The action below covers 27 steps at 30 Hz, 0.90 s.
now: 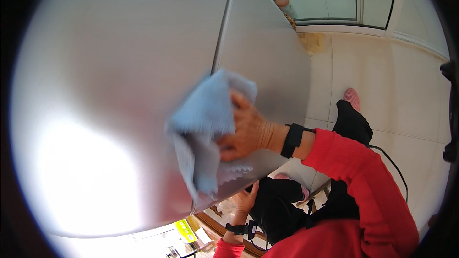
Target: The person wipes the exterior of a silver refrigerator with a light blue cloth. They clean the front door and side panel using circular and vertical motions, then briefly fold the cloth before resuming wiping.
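My right hand point(247, 129) is pressing a light blue cloth point(204, 111) against a smooth silver metal panel, which looks like a refrigerator front point(107, 61). Motion blurs the cloth, and one folded part hangs down from the hand. It covers the lower end of the dark seam point(224, 25) between the two panel sections. Lower down, my left hand point(245, 199) is at the panel's near edge. One finger shows upright there, while its other fingers are partly hidden, so its grip is unclear. A black strap circles each wrist.
A glass-paned white frame point(344, 25) stands beyond the panel, near a jar with a pinkish lid point(282, 1). Pale floor tiles point(394, 89) lie at right. A wooden-framed surface at the bottom holds a yellow-green packet point(185, 231). A black cable point(394, 166) hangs beside my leg.
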### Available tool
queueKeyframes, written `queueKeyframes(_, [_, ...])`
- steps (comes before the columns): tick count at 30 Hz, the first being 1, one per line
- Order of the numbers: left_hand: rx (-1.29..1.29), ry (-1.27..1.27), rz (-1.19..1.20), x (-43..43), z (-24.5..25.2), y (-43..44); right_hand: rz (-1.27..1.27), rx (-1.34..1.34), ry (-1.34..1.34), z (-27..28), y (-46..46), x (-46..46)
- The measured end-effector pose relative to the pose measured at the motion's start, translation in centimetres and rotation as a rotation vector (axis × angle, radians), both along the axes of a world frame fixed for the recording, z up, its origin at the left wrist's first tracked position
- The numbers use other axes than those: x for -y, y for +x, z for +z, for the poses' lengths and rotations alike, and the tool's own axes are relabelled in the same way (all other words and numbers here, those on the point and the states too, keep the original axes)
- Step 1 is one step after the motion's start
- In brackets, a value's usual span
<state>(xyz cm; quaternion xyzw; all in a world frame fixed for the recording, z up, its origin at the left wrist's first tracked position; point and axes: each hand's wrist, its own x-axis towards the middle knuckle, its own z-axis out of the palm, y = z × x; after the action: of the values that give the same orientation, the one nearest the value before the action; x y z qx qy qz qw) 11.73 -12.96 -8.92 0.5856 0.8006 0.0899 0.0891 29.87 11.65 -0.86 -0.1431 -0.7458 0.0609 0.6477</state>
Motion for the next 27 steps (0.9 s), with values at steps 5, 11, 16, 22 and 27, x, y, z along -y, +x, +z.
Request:
queueKeyframes(5, [0.016, -0.024, -0.013, 0.1, 0.1, -0.1, -0.204, -0.195, -0.495, -0.1, 0.6, -4.4])
queueKeyframes(11, [0.008, 0.029, -0.065, -0.3, 0.2, -0.1, -0.208, -0.212, -0.292, 0.3, -0.2, -3.8])
queueKeyframes(16, [0.165, 0.030, 0.030, 0.1, 0.2, 0.6, -0.014, 0.047, 0.163, 0.9, -0.8, 1.5])
queueKeyframes(22, [-0.006, 0.045, -0.021, 0.3, 0.0, 0.4, 0.101, 0.078, 0.313, 1.0, -1.6, 1.6])
queueKeyframes(27, [-0.019, 0.077, -0.024, 0.3, -0.6, -0.2, -0.048, -0.017, -0.150, 0.5, 1.1, -2.1])
